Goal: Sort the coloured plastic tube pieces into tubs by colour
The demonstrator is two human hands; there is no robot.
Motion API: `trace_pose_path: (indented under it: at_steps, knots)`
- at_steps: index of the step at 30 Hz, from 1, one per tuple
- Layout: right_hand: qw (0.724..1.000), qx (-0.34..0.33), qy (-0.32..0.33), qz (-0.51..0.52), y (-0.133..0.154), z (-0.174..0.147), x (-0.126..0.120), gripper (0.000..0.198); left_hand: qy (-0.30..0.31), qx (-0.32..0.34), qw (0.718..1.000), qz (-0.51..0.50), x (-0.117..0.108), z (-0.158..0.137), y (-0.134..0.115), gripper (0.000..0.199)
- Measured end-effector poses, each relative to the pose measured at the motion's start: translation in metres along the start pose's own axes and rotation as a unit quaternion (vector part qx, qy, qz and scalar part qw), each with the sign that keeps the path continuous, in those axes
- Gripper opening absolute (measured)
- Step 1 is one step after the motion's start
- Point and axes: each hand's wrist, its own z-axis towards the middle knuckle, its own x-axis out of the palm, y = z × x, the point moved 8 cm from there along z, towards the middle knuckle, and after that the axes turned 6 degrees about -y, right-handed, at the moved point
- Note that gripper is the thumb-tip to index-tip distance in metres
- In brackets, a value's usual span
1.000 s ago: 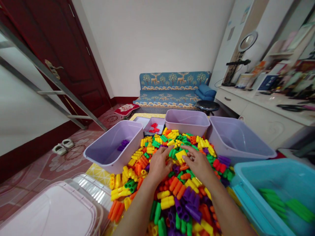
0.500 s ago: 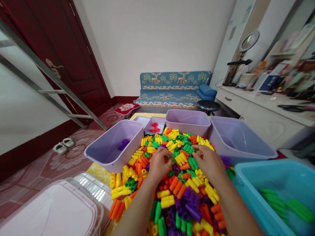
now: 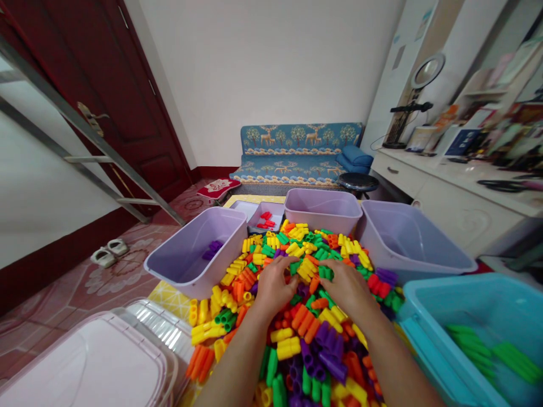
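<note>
A thick heap of plastic tube-shaped building blocks (image 3: 299, 319) in yellow, green, orange, purple and red covers the table. My left hand (image 3: 274, 285) is over the middle of the heap, fingers curved and thumb apart from them; a green block (image 3: 294, 267) shows beside its fingertips. Close by on the right, my right hand (image 3: 350, 288) has thumb and fingers closed around a green block (image 3: 326, 273). Between both hands lies a yellow block (image 3: 306, 270). Some fingertips are hidden behind the hands.
Lilac tubs stand around the heap: one at left (image 3: 199, 249) with purple blocks, one behind (image 3: 323, 206), one at right (image 3: 418, 237). A turquoise tub (image 3: 470, 288) holds green blocks. A small tray (image 3: 275, 212) contains red blocks. Lids (image 3: 93, 362) lie at lower left.
My right hand has moved left and closer to my left hand, uncovering red and purple blocks at the right. My left hand has stayed nearly in place, its fingers reaching slightly further right.
</note>
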Motion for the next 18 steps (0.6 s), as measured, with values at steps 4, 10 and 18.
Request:
trace_pose_path:
  at_steps: [4, 10, 18]
  knots:
    - [0.981, 0.026, -0.013, 0.193, 0.007, 0.002, 0.006, 0.035, -0.028, 0.012, 0.997, -0.069, -0.005, 0.001, -0.003, 0.037]
    - [0.941, 0.043, -0.032, 0.333, 0.010, 0.001, 0.010, 0.034, -0.110, -0.056, 0.972, -0.201, -0.012, 0.002, 0.007, 0.023]
    - [0.933, 0.054, -0.052, 0.351, 0.013, 0.001, -0.003, 0.031, -0.161, -0.126, 0.898, -0.389, -0.011, 0.003, 0.023, 0.024]
